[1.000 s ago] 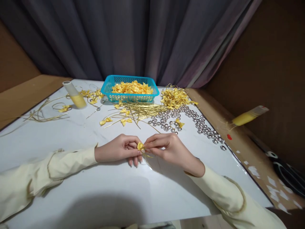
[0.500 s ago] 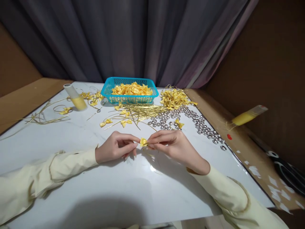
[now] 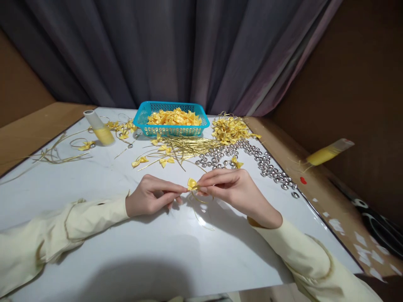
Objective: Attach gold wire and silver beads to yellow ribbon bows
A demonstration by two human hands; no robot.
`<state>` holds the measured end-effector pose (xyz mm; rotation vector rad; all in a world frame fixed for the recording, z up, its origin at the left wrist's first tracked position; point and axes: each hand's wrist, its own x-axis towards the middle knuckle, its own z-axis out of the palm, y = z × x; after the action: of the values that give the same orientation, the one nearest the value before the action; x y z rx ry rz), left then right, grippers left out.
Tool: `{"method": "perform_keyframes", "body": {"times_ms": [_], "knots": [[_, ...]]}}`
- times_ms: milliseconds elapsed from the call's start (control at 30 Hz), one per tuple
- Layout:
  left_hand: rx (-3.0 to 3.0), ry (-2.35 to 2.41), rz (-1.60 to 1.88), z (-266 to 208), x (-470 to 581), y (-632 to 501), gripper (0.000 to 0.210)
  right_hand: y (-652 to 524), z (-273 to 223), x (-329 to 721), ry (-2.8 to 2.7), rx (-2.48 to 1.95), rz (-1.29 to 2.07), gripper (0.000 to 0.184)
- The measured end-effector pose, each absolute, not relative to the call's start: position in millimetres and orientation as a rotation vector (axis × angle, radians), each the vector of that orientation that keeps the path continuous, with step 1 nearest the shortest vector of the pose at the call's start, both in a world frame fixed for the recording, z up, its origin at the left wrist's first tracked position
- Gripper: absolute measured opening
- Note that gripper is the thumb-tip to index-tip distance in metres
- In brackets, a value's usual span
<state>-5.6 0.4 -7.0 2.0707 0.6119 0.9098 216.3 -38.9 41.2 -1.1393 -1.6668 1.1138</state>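
Between my two hands, just above the white tabletop, is a small yellow ribbon bow. The thumb and forefinger of my left hand pinch its left side. From the right, my right hand grips the same bow with closed fingertips, which hide part of it. A thin gold cord loops down under the bow; where it is fastened I cannot tell. Beyond my hands lie loose yellow bows, a bundle of gold cords and many silver beads.
Behind stands a blue basket of yellow bows, with a pile of corded bows to its right. A tube with yellow contents stands at left. Scissors and paper scraps lie beyond the table's right edge.
My left fingertips have moved slightly right, to the bow's lower left. The bow has tilted and shifted a little right, and the gold cord loop below shows more clearly.
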Motion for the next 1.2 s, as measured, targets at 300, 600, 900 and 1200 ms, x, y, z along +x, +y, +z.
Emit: {"method": "perform_keyframes", "body": {"times_ms": [300, 600, 900, 1200], "knots": [[1.956, 0.608, 0.917, -2.3, -1.9, -3.7, 0.023, -40.1, 40.1, 215.1, -1.687, -1.132, 1.107, 0.012], [2.251, 0.722, 0.791, -0.1, 6.4, -6.1, 0.015, -39.6, 35.8, 209.5, -1.785, -1.118, 1.081, 0.011], [2.162, 0.605, 0.748, -1.4, -0.3, -4.2, 0.017, -40.0, 35.5, 208.6, -1.886, -1.085, 1.005, 0.014], [1.522, 0.545, 0.406, 0.7, 5.8, 3.4, 0.035, -41.2, 30.6, 208.1, -2.014, -1.029, 0.835, 0.014]]}}
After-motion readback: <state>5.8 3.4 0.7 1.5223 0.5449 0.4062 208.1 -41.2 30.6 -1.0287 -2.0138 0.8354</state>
